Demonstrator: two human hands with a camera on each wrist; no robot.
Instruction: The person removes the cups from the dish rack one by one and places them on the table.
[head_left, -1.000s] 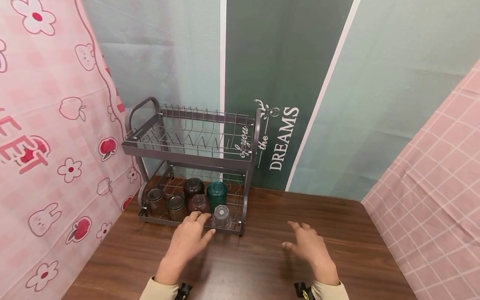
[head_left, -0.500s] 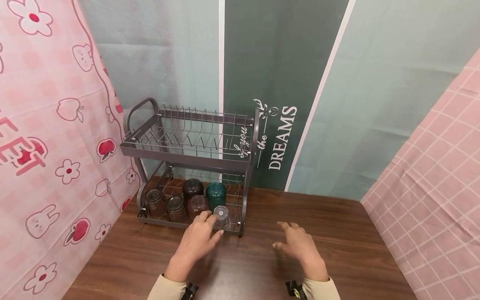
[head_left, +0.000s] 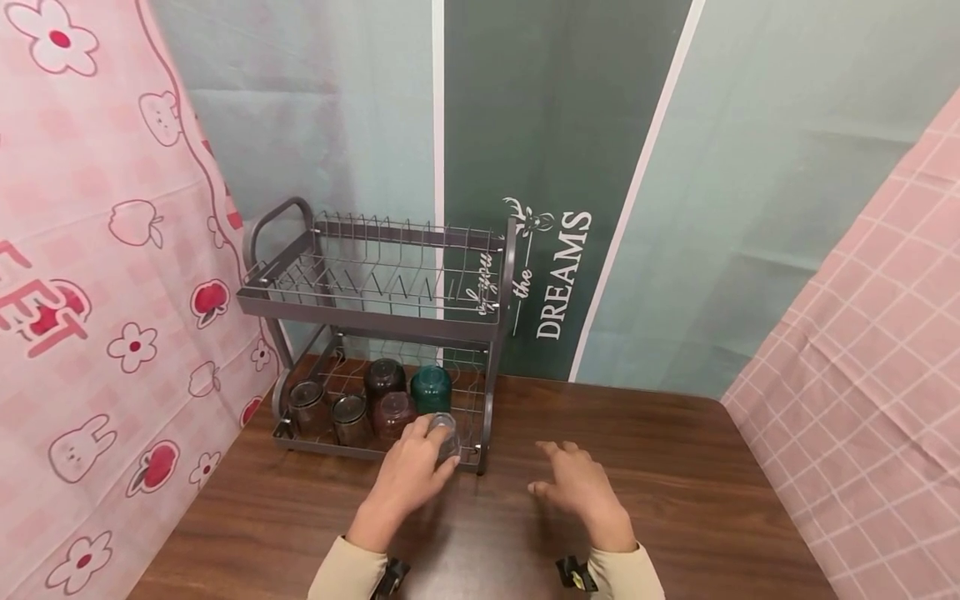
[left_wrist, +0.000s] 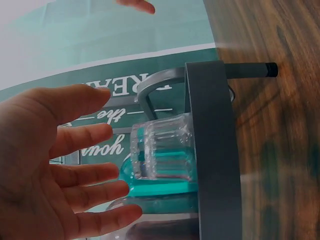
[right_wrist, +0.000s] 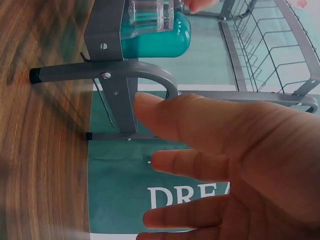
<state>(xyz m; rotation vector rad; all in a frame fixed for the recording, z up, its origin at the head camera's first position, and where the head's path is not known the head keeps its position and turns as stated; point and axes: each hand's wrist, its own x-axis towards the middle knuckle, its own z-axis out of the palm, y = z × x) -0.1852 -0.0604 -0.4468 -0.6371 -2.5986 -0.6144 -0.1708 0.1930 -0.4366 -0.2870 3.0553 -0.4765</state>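
Left wrist view: your left hand (left_wrist: 40, 162), fingers spread and empty, has the upside-down clear glass (left_wrist: 165, 150) just ahead; your right hand (head_left: 576, 483), fingers also apart, is farther.

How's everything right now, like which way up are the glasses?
Clear glass: upside down
Green glass: upside down
Pink glass: upside down
Dark glass: upside down
Two grey glasses: hard to tell which way up
Rack: standing on the table
Left grip: open beside the clear glass, touching unclear
Right grip: open, holding nothing
Back curtain: hanging, creased
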